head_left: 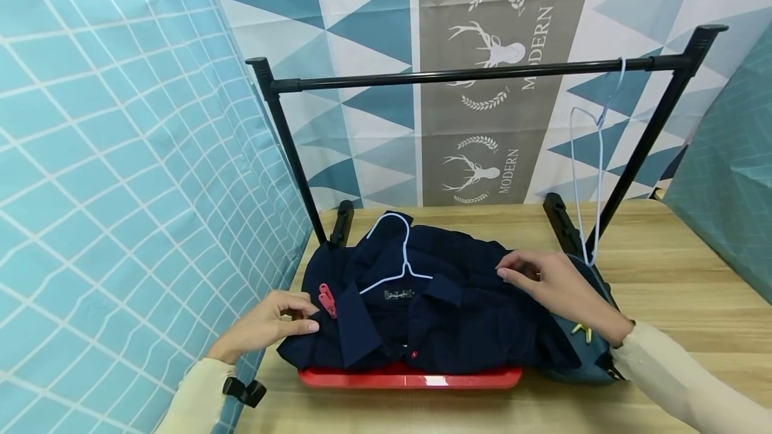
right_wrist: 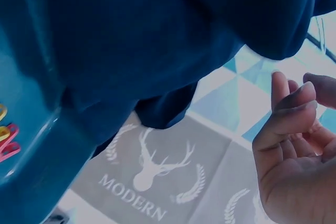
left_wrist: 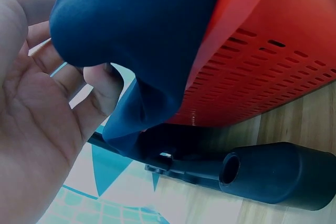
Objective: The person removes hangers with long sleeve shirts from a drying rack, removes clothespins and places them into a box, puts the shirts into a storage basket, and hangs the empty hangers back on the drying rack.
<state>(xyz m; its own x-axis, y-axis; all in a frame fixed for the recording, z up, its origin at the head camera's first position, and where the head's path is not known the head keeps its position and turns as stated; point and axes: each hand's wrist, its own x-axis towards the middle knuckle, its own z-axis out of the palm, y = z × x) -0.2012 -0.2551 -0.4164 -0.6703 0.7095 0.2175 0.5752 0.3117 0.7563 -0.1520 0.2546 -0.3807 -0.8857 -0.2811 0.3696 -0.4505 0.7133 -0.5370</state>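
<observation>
A dark navy collared shirt (head_left: pixel 470 327) is spread face up, a pale blue hanger (head_left: pixel 405 253) at its neck with the hook projecting above the collar. My left hand (head_left: pixel 271 323) holds the shirt's edge at the left shoulder; in the left wrist view, cloth passes between thumb and fingers. A pink clothespin (head_left: pixel 326 300) lies on the shirt beside that hand. Over the shirt's right side is my right hand (head_left: pixel 549 280), fingers loosely bent. The right wrist view shows that hand (right_wrist: pixel 299 156) apart from the cloth, holding nothing.
Beneath the shirt is a red perforated basket (left_wrist: pixel 262 61). A teal basin (head_left: pixel 567 370) with yellow clothespins (head_left: pixel 584 332) sits partly covered on the right. A black rack (head_left: pixel 482 76) stands behind, a second pale blue hanger (head_left: pixel 600 173) hanging from its right end.
</observation>
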